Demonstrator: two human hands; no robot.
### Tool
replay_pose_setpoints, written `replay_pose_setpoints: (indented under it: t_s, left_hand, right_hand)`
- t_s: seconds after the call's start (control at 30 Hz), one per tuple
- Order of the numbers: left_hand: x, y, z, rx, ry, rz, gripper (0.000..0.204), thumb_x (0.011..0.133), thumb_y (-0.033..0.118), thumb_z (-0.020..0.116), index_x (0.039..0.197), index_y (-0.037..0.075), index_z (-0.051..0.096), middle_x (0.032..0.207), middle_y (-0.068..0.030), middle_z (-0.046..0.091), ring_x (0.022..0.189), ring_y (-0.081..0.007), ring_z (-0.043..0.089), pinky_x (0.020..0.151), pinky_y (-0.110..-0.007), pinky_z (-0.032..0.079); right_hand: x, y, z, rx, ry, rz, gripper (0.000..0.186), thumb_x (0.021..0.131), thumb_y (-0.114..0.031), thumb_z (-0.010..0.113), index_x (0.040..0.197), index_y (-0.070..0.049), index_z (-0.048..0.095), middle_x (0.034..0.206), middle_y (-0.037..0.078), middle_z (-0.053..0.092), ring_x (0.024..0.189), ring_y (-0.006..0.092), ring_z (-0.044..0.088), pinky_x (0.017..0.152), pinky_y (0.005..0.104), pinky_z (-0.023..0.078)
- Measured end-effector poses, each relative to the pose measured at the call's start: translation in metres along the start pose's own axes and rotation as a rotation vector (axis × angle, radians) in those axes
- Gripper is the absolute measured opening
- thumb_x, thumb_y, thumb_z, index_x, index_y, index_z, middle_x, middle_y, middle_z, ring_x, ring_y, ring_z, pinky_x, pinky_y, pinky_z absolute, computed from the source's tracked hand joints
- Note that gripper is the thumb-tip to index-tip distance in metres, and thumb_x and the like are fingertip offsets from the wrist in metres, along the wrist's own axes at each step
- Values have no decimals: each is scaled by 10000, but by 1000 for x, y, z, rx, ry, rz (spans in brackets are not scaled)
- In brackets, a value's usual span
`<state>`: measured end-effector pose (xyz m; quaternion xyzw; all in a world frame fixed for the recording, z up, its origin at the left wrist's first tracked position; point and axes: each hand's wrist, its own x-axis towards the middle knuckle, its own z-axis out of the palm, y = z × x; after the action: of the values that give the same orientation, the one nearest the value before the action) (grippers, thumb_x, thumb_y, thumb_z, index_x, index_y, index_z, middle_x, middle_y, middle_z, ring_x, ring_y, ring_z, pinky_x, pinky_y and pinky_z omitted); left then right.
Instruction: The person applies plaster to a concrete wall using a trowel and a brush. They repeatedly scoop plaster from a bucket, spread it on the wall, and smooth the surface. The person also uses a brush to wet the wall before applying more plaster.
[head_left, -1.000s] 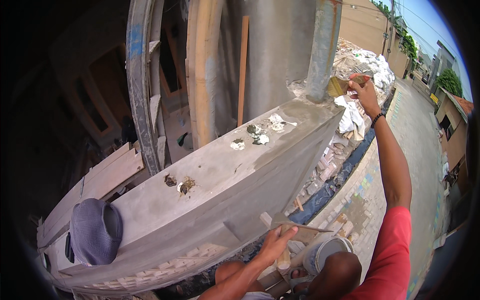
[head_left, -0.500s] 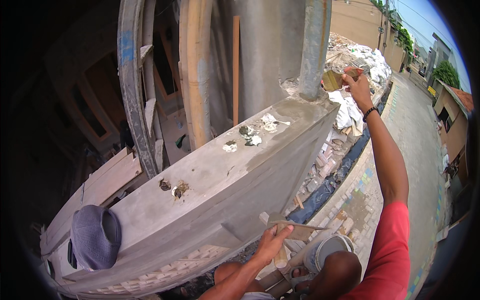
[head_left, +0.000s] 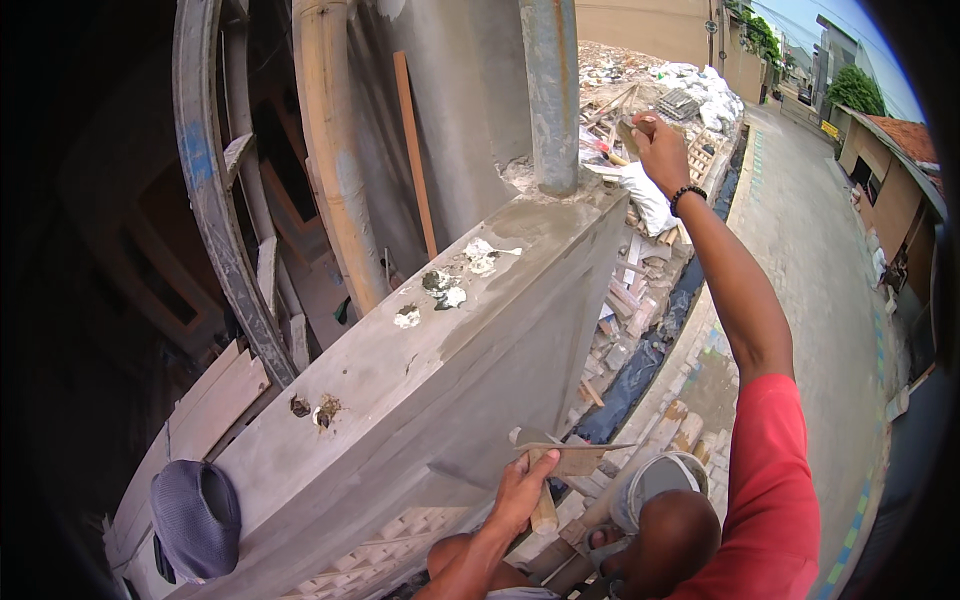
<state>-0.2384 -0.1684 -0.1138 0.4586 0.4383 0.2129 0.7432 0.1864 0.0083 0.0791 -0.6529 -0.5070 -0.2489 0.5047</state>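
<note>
Pinching a brush, right hand hovers; left hand grips flat tool near bucket, contents unclear.

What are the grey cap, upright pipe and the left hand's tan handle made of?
Cap: seemingly knitted fabric, matte and finely textured. Pipe: probably metal, weathered grey-blue, with a rust-coloured streak. Handle: likely wood or bamboo, unpainted-looking, from its tan colour and rounded shape.

Sleeve: bright red. Bracelet: black beads. Cap: purple-gray, bumpy knit. Wall top: gray, with white and black splotches. Flat tool: grayish brown. Brush: maybe yellow-brown, too blurry. Post: blue-gray, rusty orange streak. Tall frame: gray, blue patch.
</note>
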Motion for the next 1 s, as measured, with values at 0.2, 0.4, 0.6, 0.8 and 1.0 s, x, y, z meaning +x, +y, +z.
replay_pose_setpoints:
  t_s: [0.2, 0.4, 0.6, 0.8, 1.0]
  left_hand:
    - [-1, 0, 1, -35, -17, 7, 404, 884, 343, 616, 1079, -11, 612, 961, -48, 611, 875, -117, 511, 793, -278, 417]
    - [2, -4, -4, -38, 0, 10, 445, 878, 356, 618, 1113, -21, 594, 992, -72, 612, 894, -130, 521, 805, -282, 421]
    - [4, -5, 0, 67, -44, 37, 457, 899, 362, 582, 1150, -20, 574, 1041, -76, 598, 940, -142, 521, 830, -292, 419]
    - [1, -13, -3, 25, -67, 104, 492, 873, 411, 603, 1115, -18, 599, 996, -90, 636, 904, -149, 546, 816, -297, 431]
    - [-3, -14, -16, -1, -42, 95, 498, 873, 408, 604, 1116, -27, 595, 999, -99, 634, 910, -154, 544, 825, -299, 429]
  right_hand:
    - [-12, -12, -21, 124, -221, 113, 209, 810, -167, 622, 971, -36, 602, 782, 152, 659, 698, 287, 651, 657, 370, 490]
    - [-21, -40, -25, 536, -345, 234, 210, 834, -180, 613, 997, -48, 607, 772, 125, 652, 686, 250, 640, 684, 379, 489]
    - [-16, 2, -24, 259, -45, 49, 220, 870, -191, 602, 1052, -75, 562, 794, 23, 614, 663, 95, 588, 547, 231, 462]
    - [-20, -5, -17, 84, -132, -46, 184, 852, -152, 605, 1011, -60, 618, 768, 86, 628, 699, 145, 608, 658, 307, 471]
    - [-27, -41, -21, 288, -399, 120, 173, 849, -140, 603, 1007, -73, 625, 834, 84, 663, 702, 186, 612, 664, 308, 472]
